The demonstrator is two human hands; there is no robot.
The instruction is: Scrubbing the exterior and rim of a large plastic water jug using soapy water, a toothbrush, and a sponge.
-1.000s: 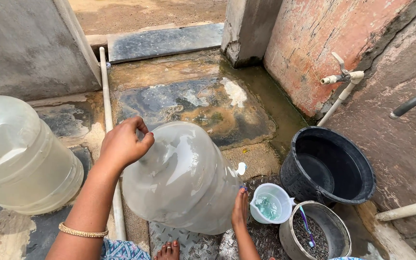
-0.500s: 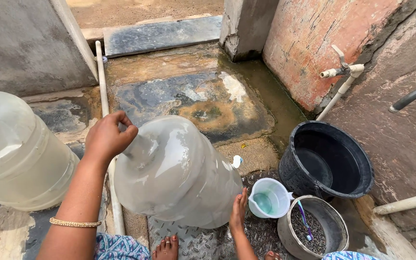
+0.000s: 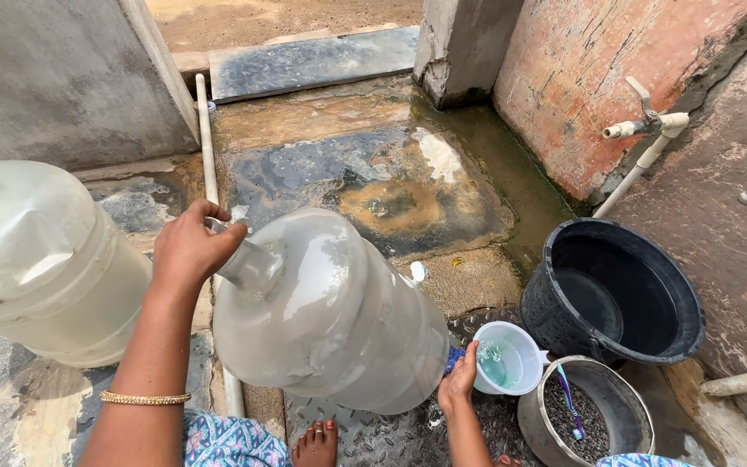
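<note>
The left hand [image 3: 190, 249] closes its grip around the neck of a large clear water jug [image 3: 330, 316], which lies tipped on its side above the wet stone floor [image 3: 373, 186]; the mouth is hidden under the fingers. The right hand [image 3: 458, 385] presses flat against the jug's base, fingers spread open, its palm out of sight. A second big jug [image 3: 41, 259] stands at the left, cut off by the frame edge. Just beside the right hand sit a small white cup [image 3: 505, 356] of bluish liquid, a metal pot [image 3: 588, 415] with dark grains, and a black tub [image 3: 611, 290] under a wall tap [image 3: 646, 121].
</note>
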